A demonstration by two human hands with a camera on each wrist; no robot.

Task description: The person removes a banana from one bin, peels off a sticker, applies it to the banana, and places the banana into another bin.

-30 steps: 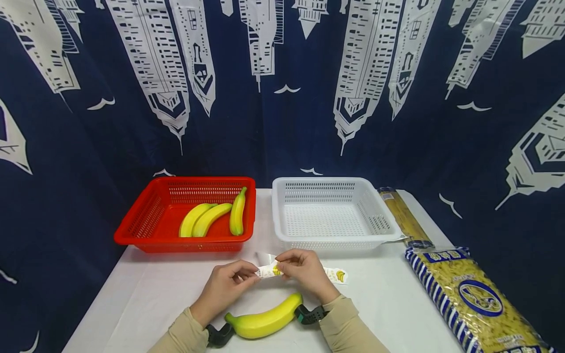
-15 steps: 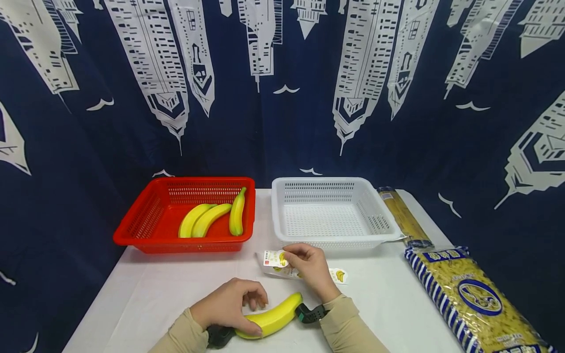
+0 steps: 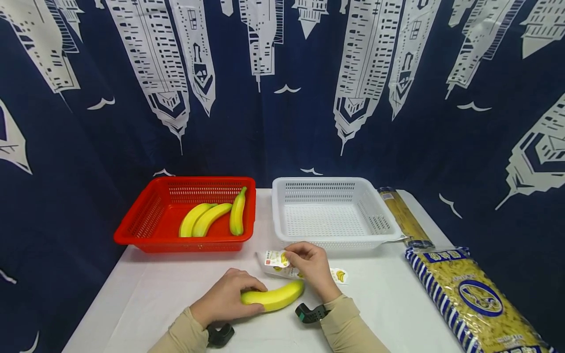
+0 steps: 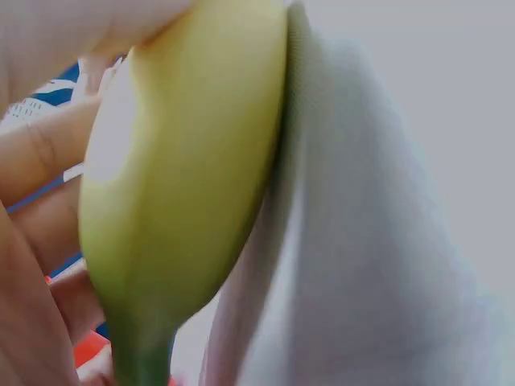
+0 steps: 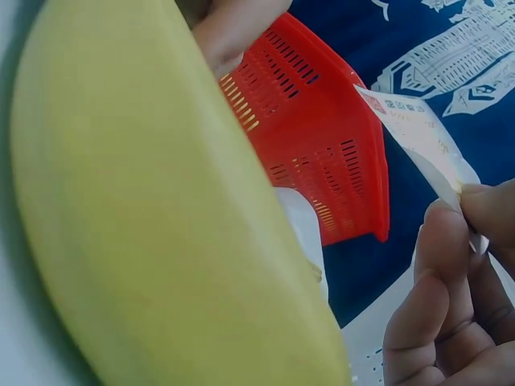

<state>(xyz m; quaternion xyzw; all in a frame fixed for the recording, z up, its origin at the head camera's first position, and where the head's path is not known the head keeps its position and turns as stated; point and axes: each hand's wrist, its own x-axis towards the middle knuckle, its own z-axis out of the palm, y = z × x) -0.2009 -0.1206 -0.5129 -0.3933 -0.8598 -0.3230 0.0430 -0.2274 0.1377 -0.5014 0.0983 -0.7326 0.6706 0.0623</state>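
Observation:
In the head view my left hand (image 3: 231,296) grips the stem end of a yellow banana (image 3: 280,296), thumb on the near side and fingers on the far side. The left wrist view has this banana (image 4: 185,161) up close, its greenish stem pointing down. My right hand (image 3: 311,267) pinches a small white sticker (image 3: 272,258) with a banana print by its right end. Seen from the right wrist, the sticker (image 5: 422,137) stands out from between thumb and fingers, slightly bent. Below it lies a strip of banana stickers (image 3: 339,276), partly hidden by the right hand.
A red basket (image 3: 185,241) with three bananas (image 3: 212,219) stands at the back left. Beside it is a white basket (image 3: 335,239). Bagged noodles (image 3: 406,215) and a large pasta bag (image 3: 481,299) lie along the right edge of the white table (image 3: 145,294).
My left hand has left the sticker strip, taken hold of the banana and moved it a little forward. The right hand has lifted a sticker up off the strip and stayed near the same place.

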